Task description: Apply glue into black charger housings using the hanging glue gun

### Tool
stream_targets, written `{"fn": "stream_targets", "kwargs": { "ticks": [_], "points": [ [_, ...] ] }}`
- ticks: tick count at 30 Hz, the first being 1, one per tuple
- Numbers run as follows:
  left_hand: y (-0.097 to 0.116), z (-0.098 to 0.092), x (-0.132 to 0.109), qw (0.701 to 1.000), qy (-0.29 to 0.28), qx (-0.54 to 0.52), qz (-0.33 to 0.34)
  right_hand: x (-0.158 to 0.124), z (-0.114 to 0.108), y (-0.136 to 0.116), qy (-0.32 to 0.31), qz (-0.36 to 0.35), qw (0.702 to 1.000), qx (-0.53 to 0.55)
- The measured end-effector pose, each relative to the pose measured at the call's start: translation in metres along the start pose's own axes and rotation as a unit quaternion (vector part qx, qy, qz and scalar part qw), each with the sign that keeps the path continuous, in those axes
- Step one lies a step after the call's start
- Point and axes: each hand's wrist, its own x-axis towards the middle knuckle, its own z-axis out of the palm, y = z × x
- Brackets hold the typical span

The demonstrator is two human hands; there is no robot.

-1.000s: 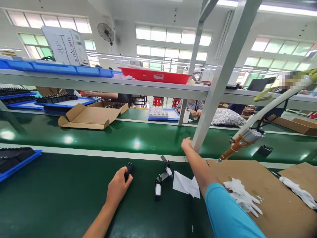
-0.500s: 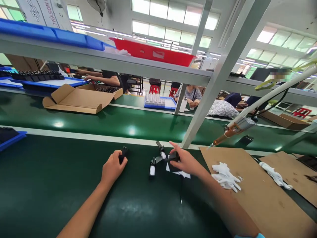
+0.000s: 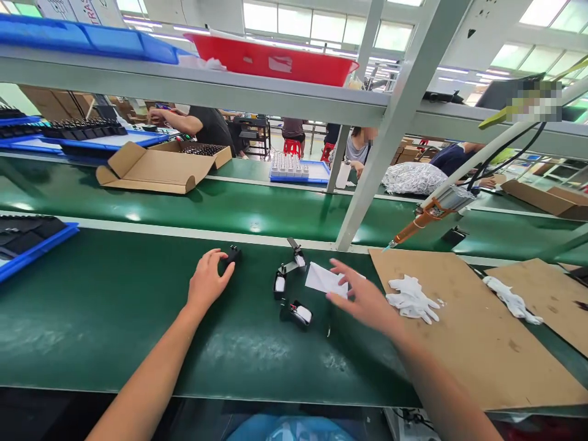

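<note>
My left hand (image 3: 209,280) is curled beside a small black plug-like part (image 3: 232,254) on the green work surface, its fingertips at the part's left side; whether it grips the part is unclear. My right hand (image 3: 361,294) hovers with fingers spread at the right edge of a white paper (image 3: 326,280), nothing in it. Between the hands lie an opened black part with a white piece (image 3: 298,257), another upright one (image 3: 280,283), and a third (image 3: 301,313) on its side nearer to me.
White gloves (image 3: 413,299) rest on brown cardboard (image 3: 478,331) at the right. An orange-tipped tool (image 3: 418,223) hangs above. A slanted metal post (image 3: 362,184) rises behind my right hand. A blue tray (image 3: 46,248) holds black parts at the left.
The black part by my right hand has left the paper, and a black part with a white piece now lies nearer to me. My right hand has moved right. The camera view has shifted.
</note>
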Motion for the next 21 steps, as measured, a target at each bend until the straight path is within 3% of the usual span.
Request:
{"fn": "stream_targets", "kwargs": {
  "ticks": [3, 5, 7, 8, 10, 13, 16, 21],
  "points": [
    [0.018, -0.027, -0.010, 0.998, 0.054, -0.021, 0.030, -0.003, -0.036, 0.036, 0.192, 0.024, 0.978, 0.081],
    [0.038, -0.044, -0.030, 0.994, 0.051, -0.089, 0.025, -0.001, -0.060, 0.064, 0.376, 0.036, 0.915, 0.143],
    [0.061, -0.051, -0.058, 0.984, 0.015, -0.176, 0.013, 0.004, -0.082, 0.094, 0.475, 0.047, 0.863, 0.167],
    [0.073, -0.048, -0.073, 0.977, -0.008, -0.211, 0.018, 0.008, -0.092, 0.109, 0.530, 0.057, 0.814, 0.232],
    [0.096, -0.035, -0.102, 0.966, -0.063, -0.249, 0.036, 0.017, -0.107, 0.135, 0.529, 0.085, 0.797, 0.279],
    [0.124, -0.006, -0.130, 0.962, -0.112, -0.243, 0.054, 0.033, -0.116, 0.161, 0.473, 0.115, 0.804, 0.341],
    [0.142, 0.013, -0.137, 0.972, -0.096, -0.211, 0.045, 0.044, -0.110, 0.172, 0.419, 0.104, 0.819, 0.378],
    [0.155, 0.026, -0.131, 0.980, -0.090, -0.174, 0.047, 0.052, -0.095, 0.166, 0.372, 0.068, 0.840, 0.388]
  ]
}}
